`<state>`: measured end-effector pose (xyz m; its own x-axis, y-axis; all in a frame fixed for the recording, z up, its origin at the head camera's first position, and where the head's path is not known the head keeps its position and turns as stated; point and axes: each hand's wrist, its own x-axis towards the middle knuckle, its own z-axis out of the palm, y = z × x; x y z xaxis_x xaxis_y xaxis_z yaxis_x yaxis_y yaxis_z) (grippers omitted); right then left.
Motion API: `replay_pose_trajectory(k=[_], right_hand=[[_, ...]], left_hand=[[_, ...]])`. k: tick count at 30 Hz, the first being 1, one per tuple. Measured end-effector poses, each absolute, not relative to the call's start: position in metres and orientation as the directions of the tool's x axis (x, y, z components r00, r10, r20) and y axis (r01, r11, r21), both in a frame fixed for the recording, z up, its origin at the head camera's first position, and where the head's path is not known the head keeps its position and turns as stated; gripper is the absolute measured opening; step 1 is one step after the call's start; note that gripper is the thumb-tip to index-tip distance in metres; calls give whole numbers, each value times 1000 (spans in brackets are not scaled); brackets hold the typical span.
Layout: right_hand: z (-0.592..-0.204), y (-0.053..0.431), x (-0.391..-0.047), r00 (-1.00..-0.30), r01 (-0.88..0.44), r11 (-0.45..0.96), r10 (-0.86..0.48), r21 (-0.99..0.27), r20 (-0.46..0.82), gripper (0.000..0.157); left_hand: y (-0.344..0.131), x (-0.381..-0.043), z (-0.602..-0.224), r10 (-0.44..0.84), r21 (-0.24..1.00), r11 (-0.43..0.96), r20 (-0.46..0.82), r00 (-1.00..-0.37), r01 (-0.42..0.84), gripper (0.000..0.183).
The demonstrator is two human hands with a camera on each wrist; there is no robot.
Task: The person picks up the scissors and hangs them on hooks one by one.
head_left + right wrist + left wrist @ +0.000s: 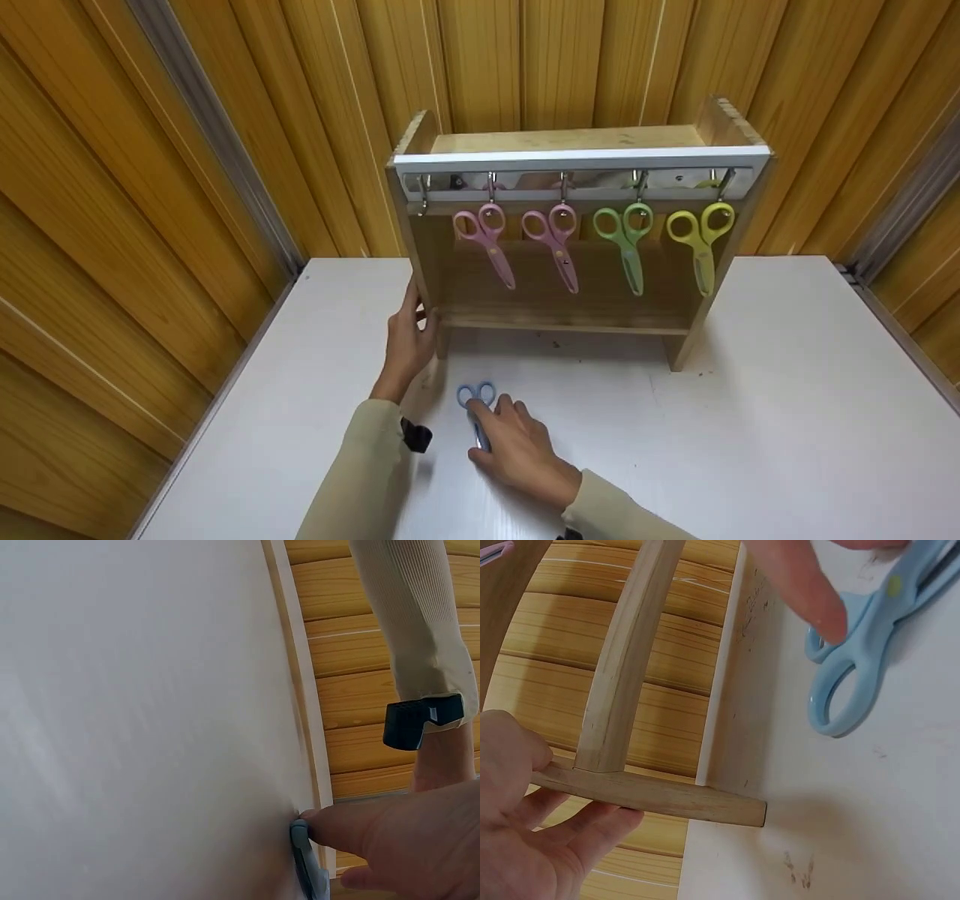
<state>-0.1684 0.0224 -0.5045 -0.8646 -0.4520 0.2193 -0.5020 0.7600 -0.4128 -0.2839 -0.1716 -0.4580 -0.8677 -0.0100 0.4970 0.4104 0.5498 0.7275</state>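
Observation:
A pair of light blue scissors (466, 395) lies on the white table with its handle loops toward the wooden rack (570, 328). Over the scissors is my right hand (517, 446), a fingertip at the base of the loops and the thumb beside the blades. The left wrist view shows that fingertip against the blue handle (864, 652). My left hand (409, 341) grips the rack's left side board (667, 795), thumb on one face and fingers on the other. Blue plastic (304, 847) shows under the right fingertip in the right wrist view.
Metal hooks line the rack's front; the leftmost hook (424, 196) is bare. Two pink scissors (491, 247) (556, 247), a green pair (628, 244) and a yellow pair (701, 244) hang from the others. Wood-patterned walls (525, 60) stand behind and beside the table (787, 420).

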Motion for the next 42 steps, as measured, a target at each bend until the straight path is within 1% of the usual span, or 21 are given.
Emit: replay_pose_trajectory(k=[4, 8, 13, 18, 23, 26, 32, 36, 42], right_hand=[[-505, 22, -168, -864, -502, 756, -448, -419, 228, 62], [-506, 23, -169, -869, -494, 759, -443, -423, 220, 60], [-504, 26, -167, -862, -507, 763, -452, -402, 229, 55], [-502, 32, -165, -843, -538, 758, -468, -369, 266, 48], [-501, 38, -166, -832, -553, 755, -482, -351, 275, 43], [-501, 41, -167, -829, -556, 760, -478, -336, 290, 41], [-502, 47, -170, -835, -539, 786, -452, -302, 315, 32], [-500, 50, -173, -855, -512, 791, -434, -334, 284, 24], [-496, 55, -181, -885, -462, 767, -434, -446, 170, 15]], left_hand=[[-172, -284, -458, -2, 714, 556, 512, -859, 424, 74], [-172, -284, -458, -10, 725, 556, 495, -869, 407, 75], [-171, -285, -457, -19, 738, 556, 470, -882, 381, 75], [-171, -285, -457, -10, 739, 542, 482, -876, 400, 74], [-172, -284, -457, -11, 745, 539, 473, -881, 393, 75], [-172, -284, -457, -9, 741, 540, 480, -877, 399, 75], [-173, -285, -456, -4, 720, 563, 494, -870, 406, 73], [-172, -285, -457, -4, 717, 569, 493, -870, 403, 72], [-172, -285, -458, -9, 717, 567, 497, -868, 405, 73]])
